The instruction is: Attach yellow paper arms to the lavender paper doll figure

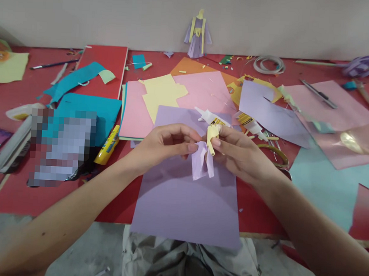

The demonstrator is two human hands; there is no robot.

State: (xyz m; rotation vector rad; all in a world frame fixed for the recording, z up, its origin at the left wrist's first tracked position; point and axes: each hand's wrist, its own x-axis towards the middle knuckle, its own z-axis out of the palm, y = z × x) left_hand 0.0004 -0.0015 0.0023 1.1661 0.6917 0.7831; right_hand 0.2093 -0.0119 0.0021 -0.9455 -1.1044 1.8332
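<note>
Both hands meet above the near middle of the red worktop [23,88], over a large lilac sheet [184,204] that overhangs the near edge. The left hand [165,143] has its fingers curled in, thumb and forefinger pressed on the upper left edge of a small folded lilac paper figure [202,161]. The right hand [238,151] pinches the same figure from the other side, its fingertips closed on a pale yellow paper piece [212,136] at the figure's top. The figure hangs between the two hands, clear of the sheet below; how the yellow piece is joined to the lilac folds is hard to make out.

Just behind the hands lies a white glue tube [208,116], nozzle pointing to the left, on the far end of the lilac sheet. Pink paper [202,91] and a yellow cut-out [162,95] lie behind that. A finished lilac-and-yellow paper doll [197,37] stands upright against the wall at the far edge. To the left sit turquoise sheets [93,110] and a yellow glue stick [108,146]; a red board [108,64] lies toward the far left. Toward the right lie a loose lilac sheet [272,116], a pale blue sheet [327,182] and a roll of tape [268,64] near the far edge.
</note>
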